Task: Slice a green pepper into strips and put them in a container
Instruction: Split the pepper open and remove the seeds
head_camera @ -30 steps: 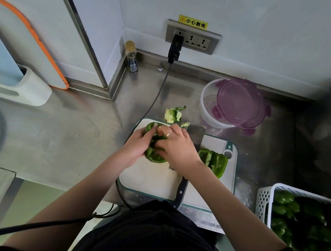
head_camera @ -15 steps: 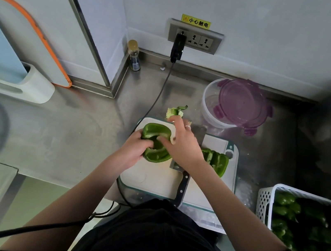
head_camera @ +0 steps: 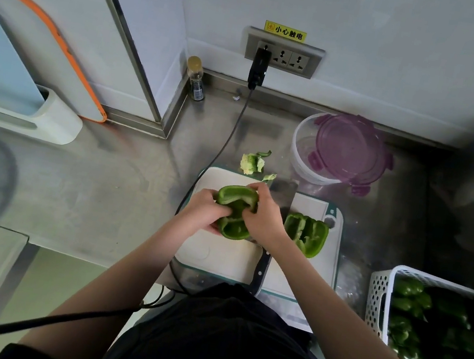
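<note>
Left hand: I see my left hand (head_camera: 204, 213) curled round the near-left side of the pepper half (head_camera: 235, 210), fingers closed on its outer wall, thumb on the rim.
Right hand: my right hand (head_camera: 264, 214) grips the same pepper half from the right, fingers bent into the hollow; the fingertips are buried inside it, so I cannot tell what they pinch.
Pepper half: held over the cutting board (head_camera: 217, 257), cut side up; whether its underside touches the board I cannot tell, my hands cover it.
Second half: the other pepper half (head_camera: 306, 233) lies open side up on the right of the board, just beside my right wrist.
Knife: the cleaver (head_camera: 281, 192) lies on the board under my right hand; only the blade end beyond the knuckles and the dark handle near my forearm show.
Scraps: a pale core piece (head_camera: 252, 163) sits on the table just past the board's far edge.
Container: the clear round container (head_camera: 302, 149) stands beyond the board to the right, its purple lid (head_camera: 349, 149) resting askew across the top and hiding most of the inside.
Basket: a white basket (head_camera: 378, 298) of green peppers at right, cut off by the frame edge and blurred.
Hard to read: a dark mass at far right is too dim to identify; blurred round shape at left edge, unclear.
Table: dull steel table (head_camera: 98, 185), smudged, with a black cable (head_camera: 230, 138) running from the wall socket (head_camera: 283, 53) past the board.
Room: pale wall, a small bottle (head_camera: 195, 79) in the corner.
</note>
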The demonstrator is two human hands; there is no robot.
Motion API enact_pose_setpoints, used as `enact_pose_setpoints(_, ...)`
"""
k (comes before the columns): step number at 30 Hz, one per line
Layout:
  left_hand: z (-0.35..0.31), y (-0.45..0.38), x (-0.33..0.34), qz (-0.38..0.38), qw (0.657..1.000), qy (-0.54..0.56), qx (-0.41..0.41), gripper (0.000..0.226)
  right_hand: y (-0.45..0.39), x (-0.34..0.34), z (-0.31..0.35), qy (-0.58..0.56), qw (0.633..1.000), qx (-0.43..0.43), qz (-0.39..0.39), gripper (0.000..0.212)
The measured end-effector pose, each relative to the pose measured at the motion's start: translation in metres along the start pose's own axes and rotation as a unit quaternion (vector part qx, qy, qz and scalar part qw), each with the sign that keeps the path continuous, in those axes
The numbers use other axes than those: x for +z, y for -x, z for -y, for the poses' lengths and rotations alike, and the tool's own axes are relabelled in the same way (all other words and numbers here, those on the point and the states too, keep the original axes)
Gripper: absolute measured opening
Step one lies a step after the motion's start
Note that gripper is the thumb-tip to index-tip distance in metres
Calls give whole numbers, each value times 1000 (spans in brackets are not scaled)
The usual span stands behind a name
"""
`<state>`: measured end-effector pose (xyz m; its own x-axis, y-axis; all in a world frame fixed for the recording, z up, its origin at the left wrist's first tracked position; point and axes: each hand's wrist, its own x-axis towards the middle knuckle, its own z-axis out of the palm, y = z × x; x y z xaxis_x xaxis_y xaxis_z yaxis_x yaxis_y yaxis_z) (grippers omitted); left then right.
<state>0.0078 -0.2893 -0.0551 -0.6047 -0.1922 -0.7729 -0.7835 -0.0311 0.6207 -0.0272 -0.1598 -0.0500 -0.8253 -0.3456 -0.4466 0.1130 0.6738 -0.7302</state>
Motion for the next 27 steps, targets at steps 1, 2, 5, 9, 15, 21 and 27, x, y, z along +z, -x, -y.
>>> enact_pose_setpoints(1, -1, -1, 1, 13, 1000, 18, -12, 28, -1, 1, -2, -35, 999, 26, -11, 39)
enact_pose_setpoints(2, -1, -2, 2, 29, 999, 26, -10, 31, -1, 3, -3, -63, 997, 46, -24, 39)
enact_pose_setpoints(5, -2, 1, 6, 74, 996, 54, 4, 34, -7, 2, -6, -86, 993, 67, -46, 43)
enact_pose_setpoints(9, -1, 4, 8, 104, 992, 70, 13, 30, -13, -8, -11, -27, 996, 64, -63, 40)
enact_pose_setpoints(15, 1, 3, 6, 58, 996, 62, 29, 16, -10, -10, -11, 18, 998, 28, -44, 34)
enact_pose_setpoints(21, 0, -2, 4, -25, 997, -1, 79, 17, -2, -20, -13, -251, 954, 118, 118, 40)
enact_pose_setpoints(27, -4, -1, 2, 12, 993, 27, 118, 44, -5, -27, -20, -171, 980, 96, 25, 34)
